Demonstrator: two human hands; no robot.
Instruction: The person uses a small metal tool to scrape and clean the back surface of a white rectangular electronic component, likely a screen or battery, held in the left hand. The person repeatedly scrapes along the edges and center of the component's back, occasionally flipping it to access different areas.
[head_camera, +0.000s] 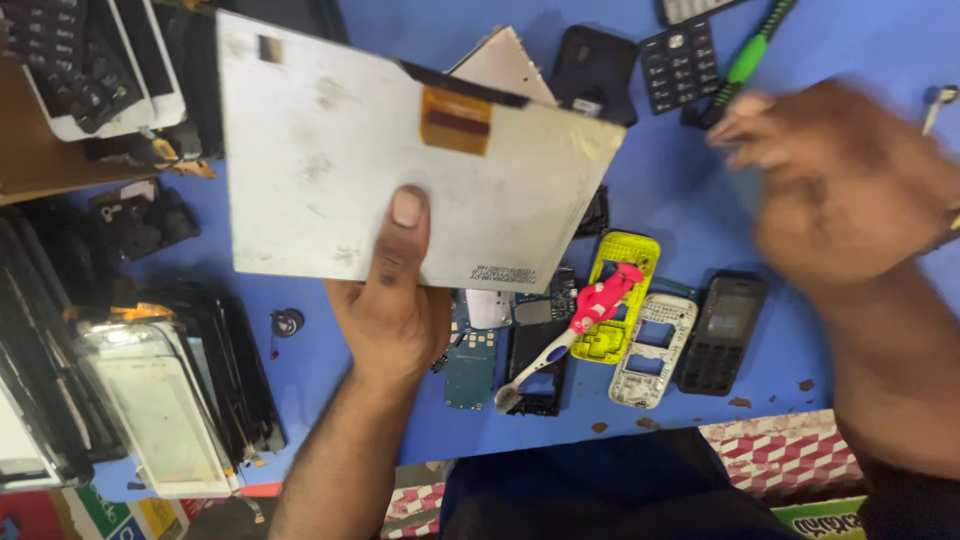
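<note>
My left hand (392, 290) grips a large flat silvery display panel (340, 170) by its lower edge, thumb on top. The panel has an orange flex ribbon (455, 120) near its upper right. It is held tilted above the blue table (690, 190). My right hand (840, 180) hovers blurred at the right, fingers apart, holding nothing I can see. It is close to a green-handled tool (752, 58) and a black phone keypad (680, 65).
Below the panel lie a circuit board (470, 365), a pink-and-white toothbrush (570, 325), a yellow phone frame (615, 295), a white phone frame (655, 348) and a black phone housing (722, 335). Stacks of screens (150, 400) fill the left side.
</note>
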